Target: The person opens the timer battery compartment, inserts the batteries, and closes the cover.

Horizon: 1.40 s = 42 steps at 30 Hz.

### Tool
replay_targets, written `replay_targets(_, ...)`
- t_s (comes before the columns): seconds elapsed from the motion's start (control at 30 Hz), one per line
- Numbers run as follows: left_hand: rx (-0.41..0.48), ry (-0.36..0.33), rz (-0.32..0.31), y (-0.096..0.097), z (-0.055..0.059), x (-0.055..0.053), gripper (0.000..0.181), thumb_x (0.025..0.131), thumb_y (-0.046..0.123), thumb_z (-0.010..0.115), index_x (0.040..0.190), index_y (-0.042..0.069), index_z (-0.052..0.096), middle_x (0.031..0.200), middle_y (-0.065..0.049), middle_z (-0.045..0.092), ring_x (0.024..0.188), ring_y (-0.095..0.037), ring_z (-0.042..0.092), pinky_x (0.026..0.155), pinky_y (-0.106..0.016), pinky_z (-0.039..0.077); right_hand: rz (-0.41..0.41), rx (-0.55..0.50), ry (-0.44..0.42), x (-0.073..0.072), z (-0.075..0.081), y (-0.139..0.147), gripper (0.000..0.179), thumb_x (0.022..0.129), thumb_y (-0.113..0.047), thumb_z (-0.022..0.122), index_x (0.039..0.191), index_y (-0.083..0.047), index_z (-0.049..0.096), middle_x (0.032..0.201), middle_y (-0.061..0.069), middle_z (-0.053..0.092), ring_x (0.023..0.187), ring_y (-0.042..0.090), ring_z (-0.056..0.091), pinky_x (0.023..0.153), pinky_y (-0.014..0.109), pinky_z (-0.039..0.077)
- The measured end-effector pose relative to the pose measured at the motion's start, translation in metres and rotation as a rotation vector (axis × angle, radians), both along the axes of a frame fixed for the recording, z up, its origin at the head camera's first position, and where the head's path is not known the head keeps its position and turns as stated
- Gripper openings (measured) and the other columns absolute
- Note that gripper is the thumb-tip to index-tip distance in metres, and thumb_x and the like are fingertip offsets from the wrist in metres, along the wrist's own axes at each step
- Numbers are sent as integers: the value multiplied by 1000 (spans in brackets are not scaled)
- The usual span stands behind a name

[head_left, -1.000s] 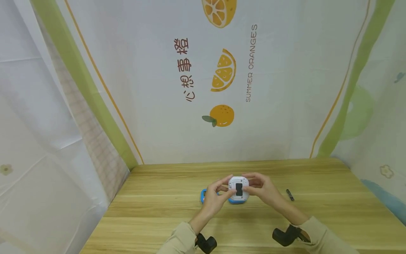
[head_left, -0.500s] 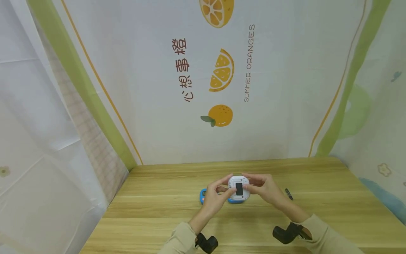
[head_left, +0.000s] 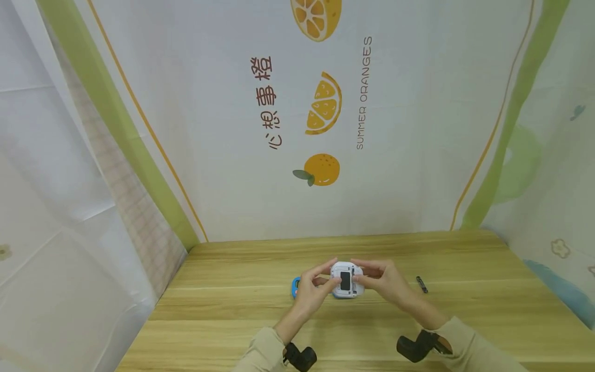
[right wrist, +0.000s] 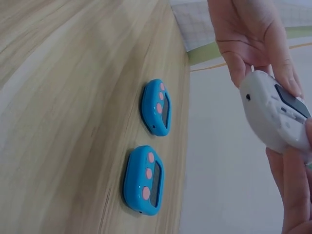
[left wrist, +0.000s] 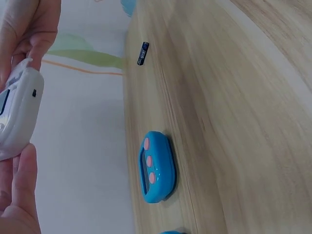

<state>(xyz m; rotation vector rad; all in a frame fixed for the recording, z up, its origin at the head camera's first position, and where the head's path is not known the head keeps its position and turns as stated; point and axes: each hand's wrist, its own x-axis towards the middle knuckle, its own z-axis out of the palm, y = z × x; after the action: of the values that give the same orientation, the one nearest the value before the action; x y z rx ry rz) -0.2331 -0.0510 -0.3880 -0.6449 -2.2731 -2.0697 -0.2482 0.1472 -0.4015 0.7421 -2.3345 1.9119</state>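
Both hands hold a white digital timer (head_left: pixel 342 265) above the table, its back with a black rectangular patch facing up. My left hand (head_left: pixel 310 290) grips the left side, thumb near the patch. On the right side, my right hand (head_left: pixel 384 279) has its thumb at the battery compartment, where the white cover (right wrist: pixel 292 130) stands away from the slot. Two blue digital timers with pink buttons lie on the table: one blue timer (right wrist: pixel 157 107) beyond another blue timer (right wrist: pixel 144 180). In the head view they are partly hidden by the left hand and the white timer.
A small dark AAA-style battery (head_left: pixel 421 284) lies on the wooden table (head_left: pixel 232 320) to the right of the hands. Behind the table hangs a white curtain (head_left: pixel 395 196) printed with oranges. Black camera mounts stick out below both wrists.
The cover at the white timer's right side has come away from the slot, exposing the compartment. The timer and hands have shifted slightly down in view; the battery stays on the table.
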Motion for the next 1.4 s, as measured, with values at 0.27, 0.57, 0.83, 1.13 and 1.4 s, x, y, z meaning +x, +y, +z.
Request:
replay_targets(0.27, -9, -11, -32, -6, -4, 0, 39, 83, 2, 60, 121, 0, 52, 101, -16, 55, 76, -24, 61, 67, -42, 52, 14, 25, -17, 2, -5, 0, 42, 82, -10, 63, 117, 10, 51, 100, 29, 58, 86, 27, 62, 65, 31, 53)
replay_targets(0.57, -14, -53, -51, -9, -9, 3, 39, 83, 1, 60, 121, -3, 52, 100, -18, 55, 77, -19, 60, 66, -32, 53, 54, -44, -142, 10, -12, 1, 49, 84, -10, 60, 120, 10, 33, 101, 32, 56, 87, 29, 61, 70, 35, 52)
replay_targets(0.83, 7, -53, -67, -5, -8, 4, 39, 82, 1, 60, 120, -4, 51, 102, -22, 54, 76, -15, 60, 65, -29, 53, 27, -24, -119, 11, -11, 5, 36, 85, -10, 60, 108, 7, 39, 100, 28, 57, 89, 32, 60, 70, 42, 52)
replay_targets(1.13, -9, -9, -54, -6, -11, 2, 39, 81, 0, 61, 119, -4, 53, 98, -21, 55, 72, -13, 60, 63, -32, 54, -30, -43, -140, 10, -7, 7, 25, 84, -9, 61, 96, 7, 47, 96, 18, 54, 81, 25, 61, 68, 43, 52)
replay_targets(1.4, -29, 18, -32, -15, -11, 1, 40, 81, 1, 61, 119, -6, 51, 99, -18, 53, 73, -13, 57, 66, -39, 53, -59, -55, -230, 7, -1, 17, 30, 83, -15, 63, 98, 7, 47, 84, 8, 55, 77, 18, 58, 69, 40, 53)
